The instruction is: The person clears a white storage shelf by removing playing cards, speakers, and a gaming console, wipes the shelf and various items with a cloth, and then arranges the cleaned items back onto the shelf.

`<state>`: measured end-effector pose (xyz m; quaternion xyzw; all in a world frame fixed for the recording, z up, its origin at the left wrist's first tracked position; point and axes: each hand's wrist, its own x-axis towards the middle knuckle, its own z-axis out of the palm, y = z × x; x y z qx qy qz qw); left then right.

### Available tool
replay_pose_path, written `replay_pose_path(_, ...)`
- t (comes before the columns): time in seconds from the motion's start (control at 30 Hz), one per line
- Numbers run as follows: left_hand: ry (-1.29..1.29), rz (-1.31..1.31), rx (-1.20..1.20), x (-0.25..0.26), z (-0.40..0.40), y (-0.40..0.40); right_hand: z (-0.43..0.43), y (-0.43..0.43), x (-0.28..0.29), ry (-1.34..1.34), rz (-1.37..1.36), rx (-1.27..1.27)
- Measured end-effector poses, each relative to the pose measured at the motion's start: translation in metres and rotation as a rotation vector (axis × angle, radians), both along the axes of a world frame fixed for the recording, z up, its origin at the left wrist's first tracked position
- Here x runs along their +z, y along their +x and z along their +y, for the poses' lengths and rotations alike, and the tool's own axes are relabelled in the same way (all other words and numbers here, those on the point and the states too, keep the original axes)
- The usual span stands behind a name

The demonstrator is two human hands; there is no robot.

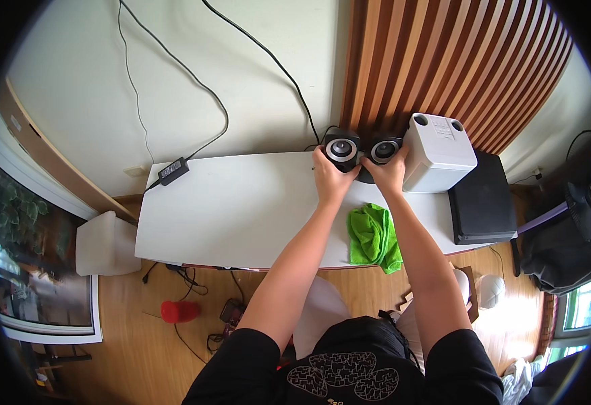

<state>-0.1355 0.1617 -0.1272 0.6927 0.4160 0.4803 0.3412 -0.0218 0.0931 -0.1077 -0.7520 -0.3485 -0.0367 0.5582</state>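
Two small black desktop speakers with silver-ringed cones stand side by side at the back of a white tabletop (214,212). My left hand (332,177) grips the left speaker (341,148) from its near side. Around the lower part of the right speaker (383,149), my right hand (390,171) is closed, its thumb close to the left hand's thumb. A crumpled green cloth (373,235) lies between my forearms and hangs slightly over the front edge. The backs of both speakers are hidden.
Right of the speakers stands a white box-shaped appliance (439,152), beside a flat black console (481,202). A black power adapter (173,171) with its cord rests at the table's left corner. Behind are a slatted wood panel (442,55) and a hanging black cable (275,58).
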Motion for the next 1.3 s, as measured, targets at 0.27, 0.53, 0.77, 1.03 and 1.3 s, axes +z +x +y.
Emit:
replay_pose_path(0.27,0.150,0.039,-0.017,-0.007,0.001,-0.001,-0.019,0.006,0.018,-0.291,-0.028,0.093)
replay_pose_path(0.53,0.676,0.060,-0.314,0.095,-0.006,0.020,-0.078,0.073,0.131,-0.830,-0.373,-0.281)
replay_pose_path(0.77,0.593,0.113,-0.536,0.109,-0.039,0.068,-0.077,0.090,0.126,-1.042,-0.269,-0.184)
replay_pose_path(1.03,0.425,-0.244,-0.406,0.073,-0.141,0.072,-0.138,0.104,0.099,-0.473,-0.341,-0.250)
replay_pose_path(1.3,-0.436,-0.060,-0.918,-0.030,-0.226,0.161,-0.348,0.226,-0.034,-0.035,-0.117,-1.009)
